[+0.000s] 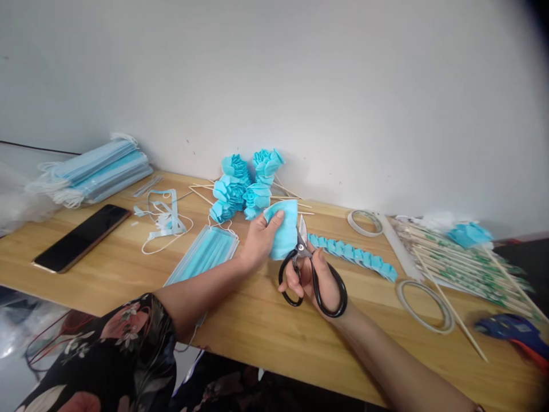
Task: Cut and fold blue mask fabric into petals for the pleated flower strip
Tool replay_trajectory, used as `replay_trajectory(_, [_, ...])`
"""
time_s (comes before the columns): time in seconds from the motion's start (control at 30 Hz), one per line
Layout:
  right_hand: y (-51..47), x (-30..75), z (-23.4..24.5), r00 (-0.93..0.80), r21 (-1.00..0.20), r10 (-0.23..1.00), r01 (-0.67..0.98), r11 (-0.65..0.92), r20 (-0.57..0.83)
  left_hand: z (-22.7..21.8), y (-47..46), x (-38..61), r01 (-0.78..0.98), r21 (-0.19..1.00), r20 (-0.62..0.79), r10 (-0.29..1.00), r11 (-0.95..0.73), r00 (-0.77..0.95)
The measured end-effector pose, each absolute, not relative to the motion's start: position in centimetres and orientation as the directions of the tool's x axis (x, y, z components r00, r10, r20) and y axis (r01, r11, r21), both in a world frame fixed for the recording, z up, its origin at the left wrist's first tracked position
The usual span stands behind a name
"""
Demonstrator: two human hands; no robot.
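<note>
My left hand (258, 243) pinches a folded piece of light-blue mask fabric (285, 229), thumb across its upper left. In my right hand (321, 280) are scissors (302, 249) with black looped handles, fingers through the loops. Their blades point up along the right edge of the fabric and look parted; whether they touch it I cannot tell. Beneath my left forearm lies a small stack of blue face masks (208, 252). Just right of the scissors runs a row of blue fabric petals (354, 253). Blue fabric flowers (234, 189) on sticks lie behind my hands.
At the left are a pile of masks (103, 169), a phone (81, 237) and cut strips with ear loops (167, 217). To the right lie tape rolls (364, 223), (424, 306), a packet of wooden sticks (458, 257), a blue flower (469, 233) and a blue glue gun (512, 329).
</note>
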State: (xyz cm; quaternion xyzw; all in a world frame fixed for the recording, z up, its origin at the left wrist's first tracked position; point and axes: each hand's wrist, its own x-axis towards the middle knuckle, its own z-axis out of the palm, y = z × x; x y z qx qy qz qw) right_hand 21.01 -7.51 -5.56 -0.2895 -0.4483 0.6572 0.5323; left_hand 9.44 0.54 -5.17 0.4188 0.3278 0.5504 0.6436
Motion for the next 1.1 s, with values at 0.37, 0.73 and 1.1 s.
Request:
replay_trajectory(0.37, [-7.47, 21.22, -5.35, -0.256, -0.901, 0.963, -0.432, -0.035, 0.085, -4.99, 0.32, 9.54, -0.425, 0.905, 0.071, 0.977, 0.022, 0.201])
replay_trajectory(0.73, [-7.52, 21.24, -5.07, -0.233, -0.903, 0.972, -0.425, -0.062, 0.043, -5.02, 0.36, 9.44, -0.418, 0.906, 0.035, 0.977, 0.059, 0.212])
replay_trajectory(1.1, [-7.41, 21.25, -5.24, -0.239, -0.903, 0.967, -0.428, -0.023, 0.089, -5.25, -0.15, 9.67, -0.381, 0.921, 0.015, 0.969, 0.083, 0.247])
